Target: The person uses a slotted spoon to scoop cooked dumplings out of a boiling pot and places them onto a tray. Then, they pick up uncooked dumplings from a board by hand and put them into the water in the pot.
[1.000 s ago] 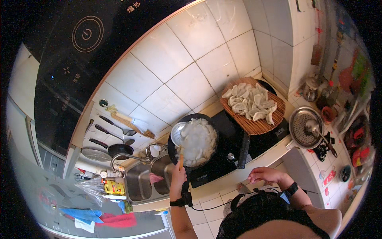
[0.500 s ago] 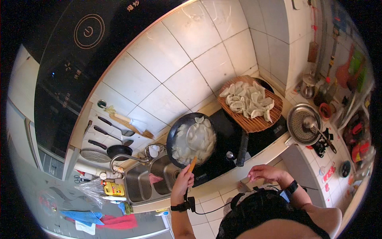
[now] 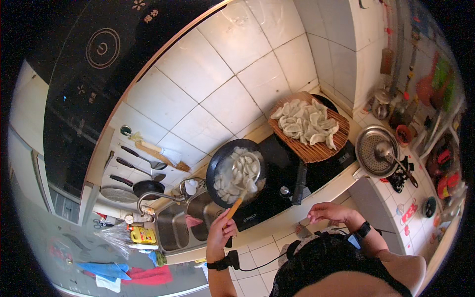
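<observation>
- Swung rightward across the round black wok [image 3: 213, 171], the perforated round metal strainer with a wooden handle [image 3: 235, 205] now bears white crescent dumplings [image 3: 241, 171].
- Left hand [image 3: 221, 229] grasps that handle; the laden bowl lies ahead of it.
- Right hand [image 3: 330, 213] is free, fingers loosely bent.

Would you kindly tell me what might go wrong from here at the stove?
1. The dumplings heaped on the skimmer in the left hand might slip off and splash into the pan.
2. The black handle comes out beside the wooden tray and points toward the front of the stove; if the right hand knocked it, it might jolt the loaded tray.
</observation>
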A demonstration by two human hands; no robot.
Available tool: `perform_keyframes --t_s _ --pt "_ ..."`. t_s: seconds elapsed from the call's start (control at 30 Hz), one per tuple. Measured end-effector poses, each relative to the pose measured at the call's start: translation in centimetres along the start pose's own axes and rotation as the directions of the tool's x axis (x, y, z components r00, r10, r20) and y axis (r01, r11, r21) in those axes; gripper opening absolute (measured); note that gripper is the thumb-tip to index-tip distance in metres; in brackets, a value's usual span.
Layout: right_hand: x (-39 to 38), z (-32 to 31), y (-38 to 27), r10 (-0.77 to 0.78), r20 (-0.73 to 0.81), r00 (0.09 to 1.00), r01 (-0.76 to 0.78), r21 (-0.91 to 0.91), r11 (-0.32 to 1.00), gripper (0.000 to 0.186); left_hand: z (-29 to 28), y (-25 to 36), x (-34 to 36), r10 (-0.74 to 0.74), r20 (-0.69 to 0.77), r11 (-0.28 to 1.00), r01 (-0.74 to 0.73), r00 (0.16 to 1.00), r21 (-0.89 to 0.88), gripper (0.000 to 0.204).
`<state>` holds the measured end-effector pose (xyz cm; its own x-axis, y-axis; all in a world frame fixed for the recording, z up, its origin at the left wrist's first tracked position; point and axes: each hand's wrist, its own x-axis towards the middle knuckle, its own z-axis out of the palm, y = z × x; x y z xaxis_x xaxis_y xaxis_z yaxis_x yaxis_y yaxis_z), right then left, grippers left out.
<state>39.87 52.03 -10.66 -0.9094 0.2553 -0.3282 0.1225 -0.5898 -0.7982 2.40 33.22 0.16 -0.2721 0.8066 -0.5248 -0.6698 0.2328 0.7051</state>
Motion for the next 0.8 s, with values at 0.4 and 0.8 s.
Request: perform_keyframes --t_s 0.4,0.8 --pt "-0.6 -1.2 0.3 0.026 -0.023 0.999 -0.024 0.084 0.996 0.022 2.1 3.9 -4.0 0.172 -0.11 0.966 -0.146 0.979 0.212 0.045" --pt "-0.1 -1.5 0.6 0.012 -0.035 0.999 -0.011 0.024 1.0 0.031 4.6 5.7 -7.3 0.287 -0.187 0.915 -0.211 0.94 0.343 0.051"
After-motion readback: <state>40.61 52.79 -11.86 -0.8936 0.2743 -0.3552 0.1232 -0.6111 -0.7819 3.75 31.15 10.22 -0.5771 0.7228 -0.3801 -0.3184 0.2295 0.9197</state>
